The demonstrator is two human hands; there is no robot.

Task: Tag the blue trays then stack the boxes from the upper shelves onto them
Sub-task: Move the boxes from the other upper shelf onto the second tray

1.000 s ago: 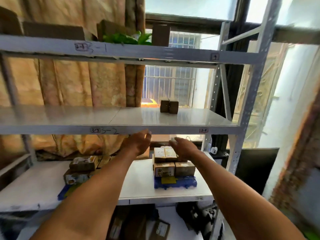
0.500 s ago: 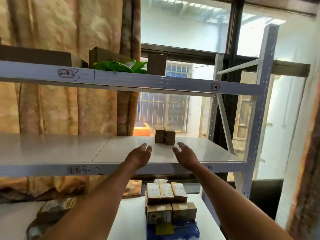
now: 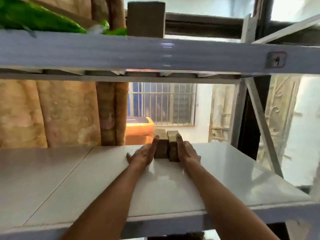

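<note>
Two small brown boxes stand side by side on the white middle shelf (image 3: 216, 167): the left box (image 3: 161, 146) and the right box (image 3: 173, 147). My left hand (image 3: 144, 154) lies flat against the outer side of the left box, fingers straight. My right hand (image 3: 186, 150) presses the outer side of the right box the same way. Both forearms reach over the shelf's front edge. The blue trays are out of view below.
The upper shelf beam (image 3: 155, 52) crosses just overhead, carrying a brown carton (image 3: 146, 19) and a green bag (image 3: 39, 19). A slanted metal brace (image 3: 263, 125) stands at the right. A draped curtain (image 3: 52, 111) and a barred window (image 3: 162, 103) are behind.
The view rose and closed in on the middle shelf. Both hands reached forward from the shelf edge and now press the two boxes from either side. The lower shelf dropped out of sight.
</note>
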